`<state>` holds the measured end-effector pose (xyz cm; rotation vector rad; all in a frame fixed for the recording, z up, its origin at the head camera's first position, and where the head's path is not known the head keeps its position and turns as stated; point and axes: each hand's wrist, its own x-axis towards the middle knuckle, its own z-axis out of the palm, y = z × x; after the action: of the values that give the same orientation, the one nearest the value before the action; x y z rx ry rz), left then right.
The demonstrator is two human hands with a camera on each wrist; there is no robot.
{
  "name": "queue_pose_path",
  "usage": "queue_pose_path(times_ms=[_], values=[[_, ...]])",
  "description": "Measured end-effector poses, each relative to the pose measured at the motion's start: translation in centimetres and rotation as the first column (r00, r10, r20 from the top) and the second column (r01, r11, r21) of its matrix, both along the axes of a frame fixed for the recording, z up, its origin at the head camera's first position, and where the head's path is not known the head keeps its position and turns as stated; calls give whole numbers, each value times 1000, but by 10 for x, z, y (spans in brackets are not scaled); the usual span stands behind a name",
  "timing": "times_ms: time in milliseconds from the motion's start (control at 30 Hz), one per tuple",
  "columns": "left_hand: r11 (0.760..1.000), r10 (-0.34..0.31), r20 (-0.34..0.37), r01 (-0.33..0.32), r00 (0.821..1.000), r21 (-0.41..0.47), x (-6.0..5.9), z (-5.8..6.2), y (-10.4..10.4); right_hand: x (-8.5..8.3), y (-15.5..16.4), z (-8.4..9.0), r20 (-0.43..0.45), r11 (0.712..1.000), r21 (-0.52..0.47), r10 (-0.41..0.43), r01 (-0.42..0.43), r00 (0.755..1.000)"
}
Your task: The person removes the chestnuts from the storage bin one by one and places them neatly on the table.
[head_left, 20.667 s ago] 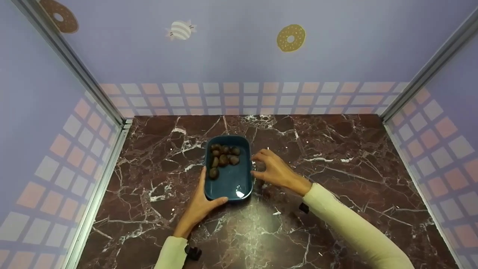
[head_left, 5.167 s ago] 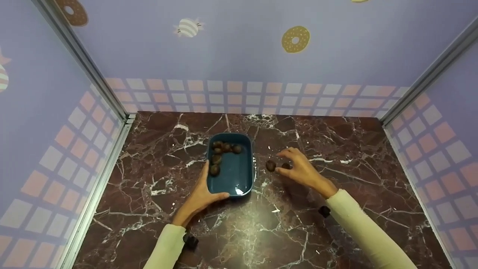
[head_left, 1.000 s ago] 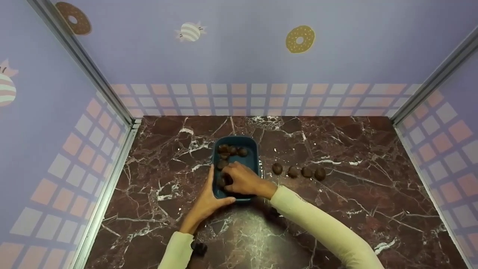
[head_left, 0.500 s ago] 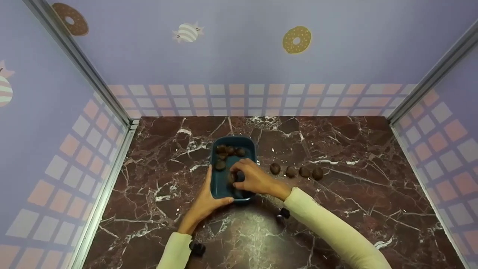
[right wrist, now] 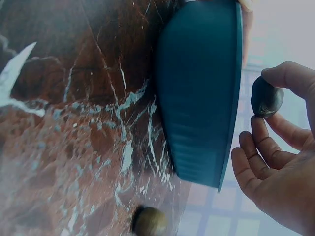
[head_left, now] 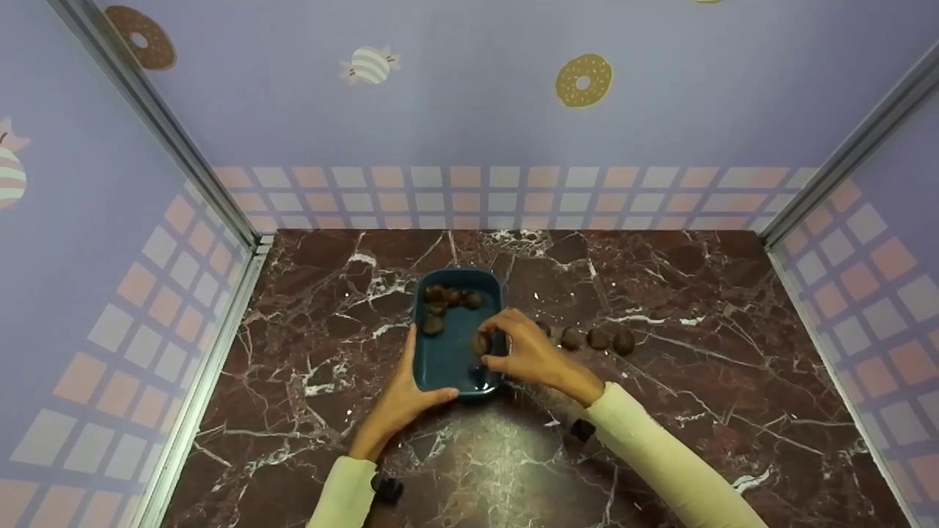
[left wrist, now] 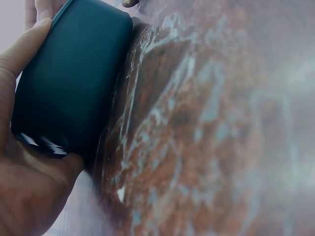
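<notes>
A deep blue-green rectangular dish (head_left: 458,367) stands on the marbled table. Inside, several chestnut-like brown pieces (head_left: 433,324) are gathered at its back left. My left hand (head_left: 400,400) holds the dish at the near left corner, thumb along the front rim and fingers against the left wall. Between thumb and fingertips, my right hand (head_left: 532,352) pinches one smooth, dark oval chestnut-like piece (right wrist: 267,97). In the head view that piece is over the dish's right part; in the right wrist view it shows beyond the rim (right wrist: 238,98).
Right of the dish, several more brown pieces (head_left: 598,338) lie in a row on the marbled table (head_left: 697,411); the leftmost is partly covered by my right hand. Patterned purple panels (head_left: 469,110) enclose the table at the back and both sides.
My right hand has picked up a brown piece from the left side of the dish and carried it rightward toward the right rim. The left hand keeps its place on the dish.
</notes>
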<state>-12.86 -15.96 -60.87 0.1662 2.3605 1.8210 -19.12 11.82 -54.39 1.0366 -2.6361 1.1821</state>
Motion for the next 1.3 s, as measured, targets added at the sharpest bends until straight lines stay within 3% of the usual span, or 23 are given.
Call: queue_pose_path(times_ms=[367, 733, 1067, 1300], values=[[1000, 8, 2, -8, 1000, -6, 0, 0, 1, 10, 31, -7, 86, 990, -118, -70, 80, 994], [1000, 15, -11, -16, 1000, -12, 0, -1, 1, 24, 58, -31, 123, 966, -199, -143, 166, 982], [1000, 15, -18, -15, 1000, 4, 0, -2, 2, 39, 72, -56, 214, 943, -167, -250, 287, 944], [1000, 12, -7, -12, 1000, -7, 0, -3, 1, 39, 78, -68, 204, 927, -161, -304, 339, 930]])
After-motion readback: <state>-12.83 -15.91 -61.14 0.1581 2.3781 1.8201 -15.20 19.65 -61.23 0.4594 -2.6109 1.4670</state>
